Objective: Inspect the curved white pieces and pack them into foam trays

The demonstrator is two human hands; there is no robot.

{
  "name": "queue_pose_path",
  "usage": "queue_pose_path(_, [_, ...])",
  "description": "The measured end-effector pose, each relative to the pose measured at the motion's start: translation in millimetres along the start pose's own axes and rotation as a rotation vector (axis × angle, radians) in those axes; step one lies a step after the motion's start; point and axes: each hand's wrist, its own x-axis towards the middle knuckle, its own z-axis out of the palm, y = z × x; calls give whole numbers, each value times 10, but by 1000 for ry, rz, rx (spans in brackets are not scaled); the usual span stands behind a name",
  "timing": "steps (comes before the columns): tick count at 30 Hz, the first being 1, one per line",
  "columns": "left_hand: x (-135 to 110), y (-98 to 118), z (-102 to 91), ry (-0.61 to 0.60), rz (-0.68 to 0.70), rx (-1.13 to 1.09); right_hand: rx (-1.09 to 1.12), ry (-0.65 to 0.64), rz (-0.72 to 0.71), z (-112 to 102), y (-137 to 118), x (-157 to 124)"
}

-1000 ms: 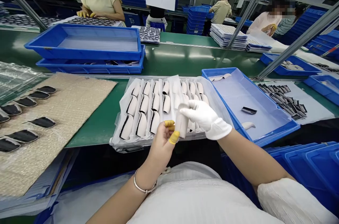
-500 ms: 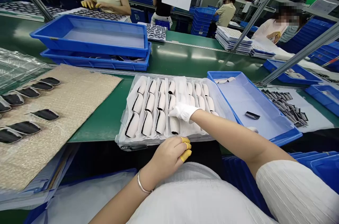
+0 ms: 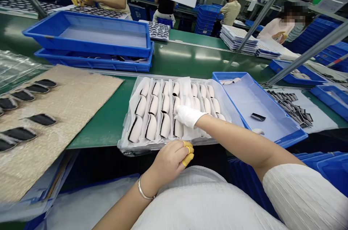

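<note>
A clear plastic tray in front of me holds several rows of curved white pads with black edges. My right hand, in a white glove, reaches over the tray's middle. Its fingers are pressed together at the lower end of one curved pad, partly covering it. Just below the fingertips lies another curved pad. My left hand, with yellow finger cots, is by the tray's front edge. Its fingers are curled in, and their inner side is hidden.
On the right, a blue bin holds a few loose pieces. Dark pieces lie on a brown board at left. Stacked blue bins stand behind. A metal post slants at right. Several people work beyond the bench.
My right hand has shifted slightly right and away from me over the pads. The pad below its fingertips sits a little straighter. My left hand stays nearly in place.
</note>
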Motion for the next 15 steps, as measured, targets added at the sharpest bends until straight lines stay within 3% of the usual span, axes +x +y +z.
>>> queue_pose_path(5, [146, -87, -59, 25, 77, 78, -119, 107, -67, 126, -78, -90])
queue_pose_path(9, [304, -273, -68, 94, 116, 100, -155, 173, -91, 139, 11, -59])
queue_pose_path(12, [394, -430, -24, 112, 40, 152, 131, 272, -90, 80, 141, -97])
queue_pose_path(15, [421, -601, 65, 16, -54, 251, 546, 423, -129, -77, 297, -276])
